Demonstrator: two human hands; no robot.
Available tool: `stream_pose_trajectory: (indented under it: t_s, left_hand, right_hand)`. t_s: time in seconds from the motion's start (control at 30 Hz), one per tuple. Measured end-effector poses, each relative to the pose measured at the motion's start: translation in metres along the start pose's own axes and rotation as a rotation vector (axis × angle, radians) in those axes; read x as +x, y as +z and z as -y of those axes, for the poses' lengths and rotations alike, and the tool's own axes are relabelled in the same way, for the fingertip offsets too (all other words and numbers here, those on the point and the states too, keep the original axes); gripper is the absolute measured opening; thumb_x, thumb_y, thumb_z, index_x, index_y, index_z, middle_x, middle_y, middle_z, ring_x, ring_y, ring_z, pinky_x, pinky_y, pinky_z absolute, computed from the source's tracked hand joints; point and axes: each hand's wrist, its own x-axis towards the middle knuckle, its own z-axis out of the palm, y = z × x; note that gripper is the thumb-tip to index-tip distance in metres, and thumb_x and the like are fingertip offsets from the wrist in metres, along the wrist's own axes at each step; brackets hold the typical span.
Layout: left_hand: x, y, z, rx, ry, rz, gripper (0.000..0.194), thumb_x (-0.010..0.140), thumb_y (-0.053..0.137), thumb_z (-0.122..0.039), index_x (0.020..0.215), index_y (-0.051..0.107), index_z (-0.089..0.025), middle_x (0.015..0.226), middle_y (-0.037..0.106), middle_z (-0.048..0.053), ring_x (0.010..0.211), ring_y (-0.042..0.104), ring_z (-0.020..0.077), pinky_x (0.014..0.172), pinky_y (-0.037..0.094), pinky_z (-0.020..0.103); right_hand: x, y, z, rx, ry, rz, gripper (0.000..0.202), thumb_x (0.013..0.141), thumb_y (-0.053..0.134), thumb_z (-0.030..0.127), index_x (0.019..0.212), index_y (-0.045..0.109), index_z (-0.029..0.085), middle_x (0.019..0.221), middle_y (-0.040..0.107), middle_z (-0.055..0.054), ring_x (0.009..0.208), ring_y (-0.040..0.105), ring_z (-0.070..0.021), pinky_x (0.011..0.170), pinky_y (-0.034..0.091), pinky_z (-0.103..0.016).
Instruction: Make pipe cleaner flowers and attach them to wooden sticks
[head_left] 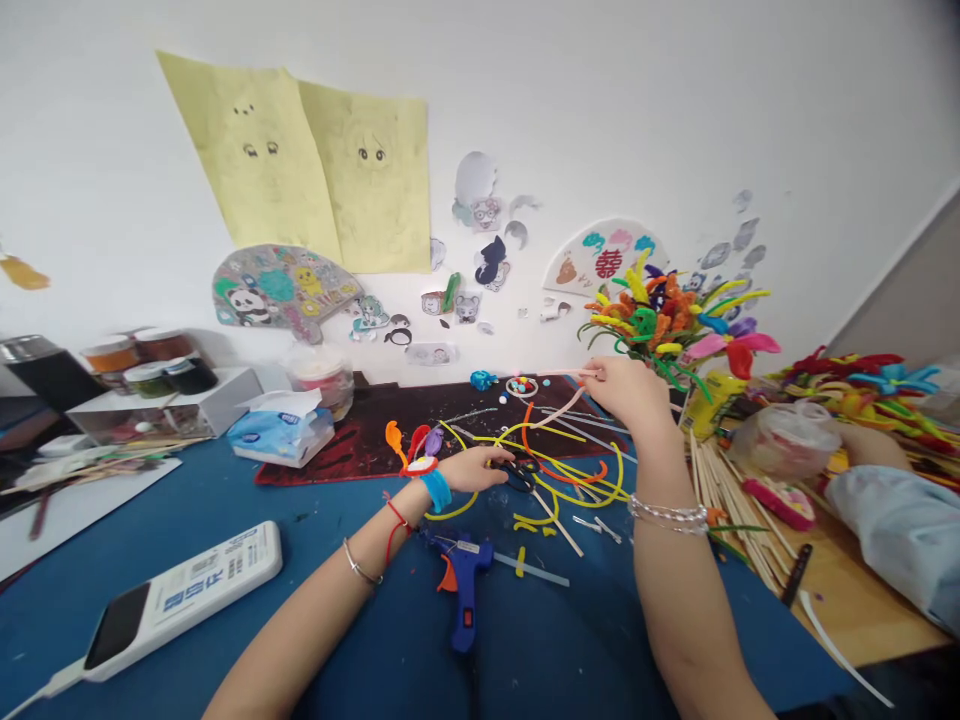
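My right hand [626, 392] pinches a pale pink pipe cleaner [559, 405], which bends back toward the table. Over the middle of the table, my left hand [474, 468] reaches to the black handles of scissors [519, 474], its fingertips curled at them. Yellow pipe cleaners [619, 480] and an orange one [551, 462] lie loosely around the scissors. A blue glue gun [466, 590] rests below my left hand, beside a clear glue stick [544, 573]. Orange, red and purple petal shapes [395, 440] stand behind my left wrist.
A white power bank [195, 595] lies left, near a tissue pack [281, 430]. Pipe-cleaner flowers [660, 320] and a yellow bottle [709, 400] stand right, by wooden sticks [731, 500]. Another person's sleeve [900, 530] is at the far right. Small beads [523, 385] lie at the back.
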Motion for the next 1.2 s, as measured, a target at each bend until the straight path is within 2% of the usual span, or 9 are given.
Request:
stream_pose_trajectory:
  t_s: [0.13,0.23,0.43,0.53,0.63,0.83,0.97,1.07,1.2]
  left_hand:
    - [0.002,0.0,0.0,-0.031,-0.004,-0.054,0.046,0.075,0.054,-0.024,0.12,0.051,-0.015,0.115,0.056,0.011,0.089,0.056,0.019,0.077,0.044,0.03]
    - [-0.003,-0.003,-0.013,-0.26,0.044,-0.119,0.05,0.077,0.055,-0.028,0.125,0.045,-0.016,0.117,0.053,0.014,0.086,0.057,0.0176,0.074,0.045,0.03]
    - [-0.017,-0.019,-0.037,-0.921,0.06,-0.085,0.052,0.081,0.052,-0.043,0.125,0.043,-0.018,0.121,0.051,0.017,0.096,0.057,0.0216,0.082,0.045,0.036]
    - [-0.017,-0.027,-0.035,-1.123,0.051,-0.038,0.051,0.083,0.045,-0.049,0.122,0.046,-0.015,0.121,0.051,0.017,0.098,0.058,0.0233,0.086,0.044,0.038]
    - [-0.014,-0.032,-0.027,-1.276,0.051,-0.095,0.045,0.085,0.043,-0.046,0.114,0.051,-0.013,0.121,0.052,0.017,0.099,0.058,0.0226,0.088,0.044,0.036]
    - [-0.017,-0.048,-0.024,-1.316,0.083,-0.301,0.021,0.086,0.045,-0.026,0.096,0.057,-0.011,0.1,0.062,0.013,0.086,0.062,0.0188,0.083,0.046,0.034]
    - [-0.03,-0.065,-0.034,-1.224,0.25,-0.504,0.016,0.084,0.048,-0.024,0.076,0.055,-0.012,0.077,0.062,0.005,0.076,0.062,0.0146,0.077,0.047,0.029]
    - [-0.041,-0.073,-0.043,-1.121,0.378,-0.635,0.01,0.081,0.053,-0.023,0.081,0.054,-0.014,0.066,0.057,0.0,0.066,0.06,0.0112,0.073,0.048,0.027]
    - [-0.051,-0.071,-0.056,-0.916,0.4,-0.699,0.017,0.08,0.055,-0.028,0.09,0.057,-0.015,0.071,0.061,0.001,0.067,0.061,0.0131,0.07,0.048,0.029]
  right_hand:
    - [0.0,-0.005,0.005,0.314,-0.056,-0.398,0.029,0.082,0.043,0.032,0.101,0.06,0.019,0.083,0.064,-0.008,0.077,0.058,-0.0225,0.068,0.041,-0.031]
    - [-0.001,-0.004,0.013,0.548,-0.17,-0.444,0.029,0.085,0.039,0.032,0.1,0.057,0.015,0.083,0.063,-0.006,0.071,0.056,-0.0177,0.064,0.041,-0.026]
    - [-0.012,-0.007,0.032,0.483,-0.395,0.092,0.028,0.084,0.043,0.035,0.091,0.062,0.016,0.074,0.063,-0.003,0.063,0.054,-0.0142,0.058,0.037,-0.021]
    - [-0.021,-0.015,0.034,0.323,-0.489,0.318,0.028,0.085,0.042,0.034,0.088,0.063,0.016,0.077,0.065,-0.005,0.067,0.055,-0.0153,0.06,0.038,-0.021]
    - [-0.031,-0.023,0.032,0.175,-0.54,0.483,0.028,0.085,0.041,0.034,0.084,0.065,0.019,0.079,0.066,-0.006,0.068,0.057,-0.0161,0.061,0.038,-0.022]
    - [-0.043,-0.028,0.037,0.133,-0.593,0.566,0.036,0.089,0.032,0.037,0.082,0.063,0.019,0.082,0.065,-0.007,0.07,0.058,-0.0176,0.064,0.039,-0.025]
    - [-0.043,-0.02,0.046,0.206,-0.641,0.595,0.04,0.089,0.031,0.042,0.079,0.06,0.017,0.081,0.064,-0.008,0.071,0.058,-0.0183,0.065,0.038,-0.026]
    - [-0.04,-0.015,0.054,0.417,-0.623,0.644,0.043,0.089,0.029,0.046,0.082,0.061,0.016,0.076,0.063,-0.006,0.067,0.056,-0.0166,0.061,0.04,-0.025]
    - [-0.043,-0.014,0.071,0.889,-0.515,0.705,0.046,0.09,0.027,0.046,0.11,0.054,0.014,0.079,0.061,-0.006,0.064,0.056,-0.0134,0.058,0.044,-0.025]
